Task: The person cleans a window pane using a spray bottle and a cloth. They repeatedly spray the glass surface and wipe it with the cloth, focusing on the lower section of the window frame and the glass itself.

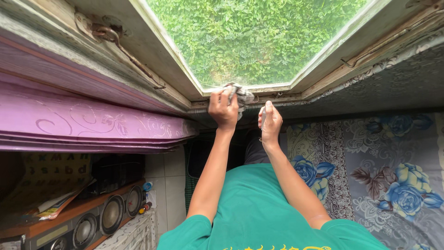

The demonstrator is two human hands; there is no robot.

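Note:
My left hand (223, 107) grips a crumpled grey cloth (241, 95) and presses it against the bottom edge of the window frame (252, 89). My right hand (269, 121) is just to its right, fingers curled around a thin small object I cannot make out, near the sill. Both arms reach out from my green shirt (256, 208). Green foliage shows through the open window.
A purple patterned curtain (88, 122) hangs at the left. A metal window stay (127, 53) lies on the left frame. A wooden speaker cabinet (99, 217) stands at lower left. A blue floral bedsheet (384, 176) covers the right side.

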